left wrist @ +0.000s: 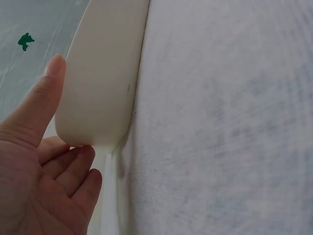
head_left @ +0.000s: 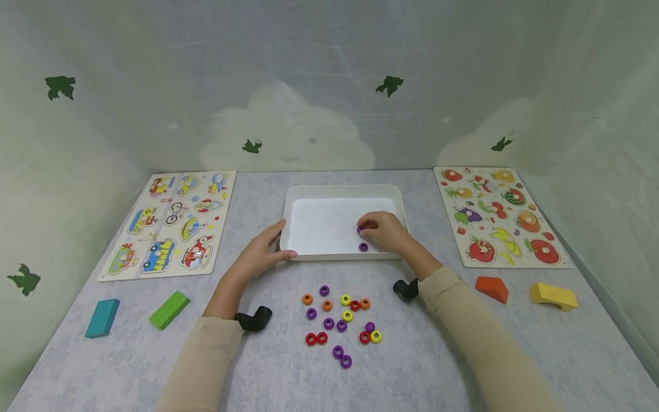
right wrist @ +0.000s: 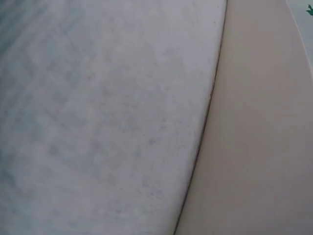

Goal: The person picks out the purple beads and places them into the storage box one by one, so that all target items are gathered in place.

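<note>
Behind the white tray (head_left: pixel 321 223) rises a pale curtain (head_left: pixel 329 57), and beneath that tray spreads the broad, mottled grey table (head_left: pixel 288 380). Out to the tray's left lies a puzzle board of vehicles (head_left: pixel 170 240); over to its right, a puzzle board of fruit (head_left: pixel 494 220). The tray sits flat between them, and here come both hands on it!

The left hand (head_left: pixel 259 252) has its grip clamped on the tray's near left corner, thumb along the front wall, fingers against the left side. The right hand (head_left: pixel 385 230) reaches over the tray's right half, fingertips together, grip closed on a single bead. The right wrist view misses that hand altogether, showing only the tray's outer wall and the table.

On to the blocks: teal (head_left: pixel 102 318) and green (head_left: pixel 169 310) lie nearer than the tray, off its left; yellow (head_left: pixel 553 295) and orange-red (head_left: pixel 492 289), nearer too, off its right.

And the smallest players! A held purple bead (head_left: pixel 358 229) is pinched above the tray floor; just on its near side, a second purple bead (head_left: pixel 363 250) lies inside the tray. In front of the tray, a scatter of loose beads (head_left: pixel 370 327): purple, red, orange and yellow.
</note>
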Available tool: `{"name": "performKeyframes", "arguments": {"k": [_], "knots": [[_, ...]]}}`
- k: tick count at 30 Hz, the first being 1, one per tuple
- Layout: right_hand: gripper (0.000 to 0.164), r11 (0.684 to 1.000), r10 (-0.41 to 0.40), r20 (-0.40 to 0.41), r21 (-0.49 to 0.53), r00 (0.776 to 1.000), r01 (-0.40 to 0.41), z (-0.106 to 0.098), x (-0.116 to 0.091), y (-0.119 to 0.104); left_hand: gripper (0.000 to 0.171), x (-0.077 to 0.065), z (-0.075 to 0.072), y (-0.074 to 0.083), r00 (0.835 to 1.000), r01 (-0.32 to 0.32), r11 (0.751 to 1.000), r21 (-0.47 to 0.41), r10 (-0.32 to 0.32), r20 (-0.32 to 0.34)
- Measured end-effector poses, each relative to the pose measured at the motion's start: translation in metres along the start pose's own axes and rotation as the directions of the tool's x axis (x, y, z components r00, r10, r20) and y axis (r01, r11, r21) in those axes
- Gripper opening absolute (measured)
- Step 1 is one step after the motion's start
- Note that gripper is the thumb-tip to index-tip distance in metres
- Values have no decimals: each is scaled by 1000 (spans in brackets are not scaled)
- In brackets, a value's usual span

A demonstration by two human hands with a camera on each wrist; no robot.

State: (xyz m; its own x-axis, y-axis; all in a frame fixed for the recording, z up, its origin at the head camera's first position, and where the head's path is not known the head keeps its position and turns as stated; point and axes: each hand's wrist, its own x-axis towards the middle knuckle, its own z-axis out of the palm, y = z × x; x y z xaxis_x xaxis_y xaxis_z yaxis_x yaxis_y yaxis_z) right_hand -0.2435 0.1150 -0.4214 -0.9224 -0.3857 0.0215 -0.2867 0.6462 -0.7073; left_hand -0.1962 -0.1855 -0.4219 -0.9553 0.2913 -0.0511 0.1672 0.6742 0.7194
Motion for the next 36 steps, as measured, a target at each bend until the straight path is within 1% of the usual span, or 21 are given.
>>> {"name": "performKeyframes", "arguments": {"k": [3, 6, 8, 10, 11, 12, 13, 15, 16, 18, 19, 20, 22, 25, 29, 32, 36], "knots": [[12, 1000, 11, 21, -25, 1000, -11, 1, 2, 2, 92, 0, 0, 1, 1000, -1, 1000, 0, 1, 0], [16, 999, 30, 26, -31, 999, -30, 1, 2, 2, 92, 0, 0, 1, 1000, -4, 1000, -3, 4, 2], [22, 999, 40, 13, -4, 999, -40, 0, 0, 0, 91, 0, 0, 2, 1000, -3, 1000, -8, 3, 6], [28, 999, 30, -7, 38, 1000, -30, -1, -4, -5, 90, 0, 0, 2, 1000, -2, 1000, -9, 2, 8], [31, 998, 13, -16, 64, 1000, -12, -2, -7, -9, 90, 0, 0, 3, 1000, -2, 1000, -11, 2, 10], [33, 996, -20, -27, 86, 999, 23, -3, -11, -13, 90, 1, 0, 3, 1000, -1, 1000, -11, 1, 11], [33, 992, -52, -30, 113, 998, 55, -5, -17, -23, 90, 1, 0, 3, 1000, 2, 1000, -11, -1, 12], [36, 979, -142, -32, 146, 989, 146, -4, -27, -32, 89, 1, 0, 3, 1000, 3, 1000, -11, -3, 11], [36, 968, -190, -28, 159, 981, 192, -3, -32, -37, 89, 1, 0, 3, 1000, 4, 1000, -12, -4, 11], [37, 945, -273, -5, 187, 962, 270, 3, -41, -45, 89, 1, 0, 3, 1000, 5, 1000, -15, -5, 12], [37, 935, -300, 18, 204, 954, 290, 6, -45, -49, 89, 1, 0, 3, 1000, 7, 1000, -15, -7, 12], [38, 923, -333, 42, 218, 942, 317, 12, -46, -46, 89, 1, -1, 3, 1000, 8, 1000, -14, -8, 12], [37, 913, -361, 106, 244, 927, 327, 20, -52, -51, 88, 1, -1, 4, 1000, 10, 1000, -15, -10, 13], [36, 916, -364, 195, 253, 911, 312, 34, -59, -52, 87, 0, -1, 5, 1000, 19, 1000, -14, -18, 9], [31, 925, -361, 272, 225, 892, 306, 50, -62, -51, 89, 0, -1, 4, 1000, 20, 1000, -11, -20, 4], [27, 924, -377, 307, 196, 874, 329, 61, -62, -49, 90, 0, 0, 3, 1000, 11, 1000, -12, -11, 3], [21, 924, -382, 321, 151, 867, 351, 68, -61, -48, 91, 0, -1, 2, 1000, 13, 1000, -9, -13, 4]]}}
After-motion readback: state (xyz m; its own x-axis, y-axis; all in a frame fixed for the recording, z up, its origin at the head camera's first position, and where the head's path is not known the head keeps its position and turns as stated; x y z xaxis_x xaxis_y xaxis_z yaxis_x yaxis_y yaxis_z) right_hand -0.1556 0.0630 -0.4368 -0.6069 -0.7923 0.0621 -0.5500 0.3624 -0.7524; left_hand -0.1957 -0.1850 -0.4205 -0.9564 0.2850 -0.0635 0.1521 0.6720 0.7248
